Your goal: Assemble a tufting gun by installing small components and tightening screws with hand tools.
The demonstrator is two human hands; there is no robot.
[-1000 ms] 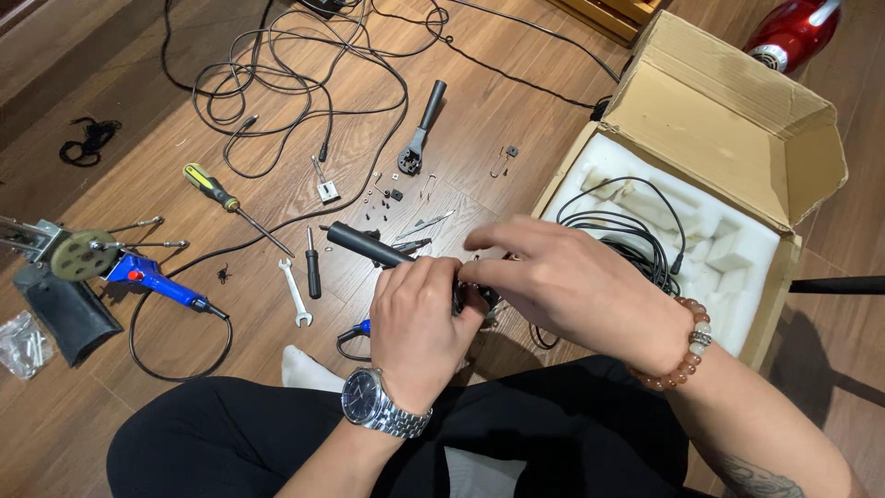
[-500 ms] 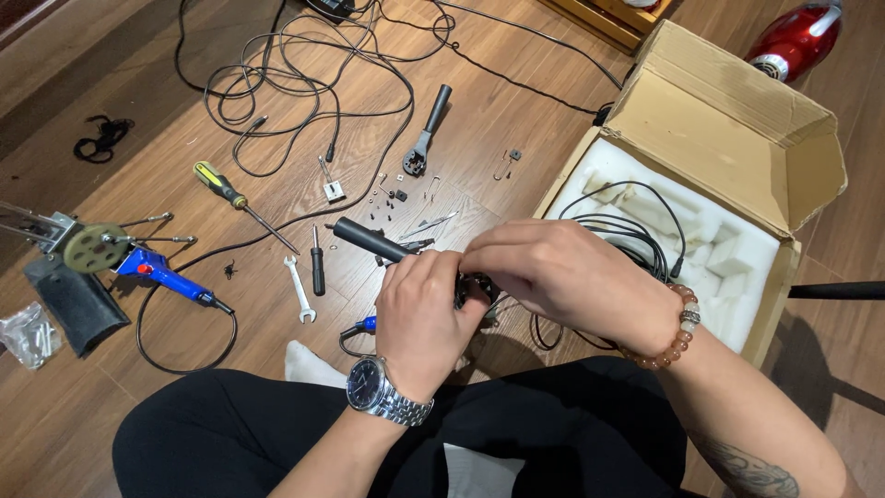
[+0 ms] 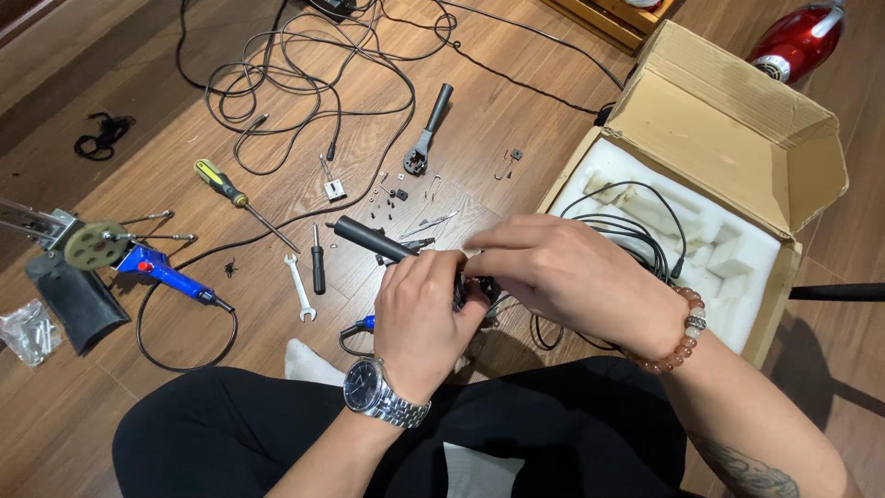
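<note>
My left hand [image 3: 419, 318], with a metal watch on its wrist, grips a black tool [image 3: 373, 238] whose cylindrical handle sticks out to the upper left. My right hand [image 3: 576, 277], with a bead bracelet on its wrist, closes over the tool's other end, fingertips pinching at the point where the two hands meet. That end and whatever small part lies between the fingers are hidden. Both hands hover above the wooden floor [image 3: 516, 111], over my crossed legs.
Tangled black cables [image 3: 304, 83], a yellow-handled screwdriver [image 3: 241, 201], a small wrench [image 3: 300, 288], a black screwdriver [image 3: 317, 260], a black handle part [image 3: 429, 129] and loose screws lie on the floor. A blue tool [image 3: 166, 272] lies at left. An open cardboard box [image 3: 728, 148] with white foam stands at right.
Both hands stay closed on the black tool in much the same place. The right hand's fingers have shifted slightly over its end.
</note>
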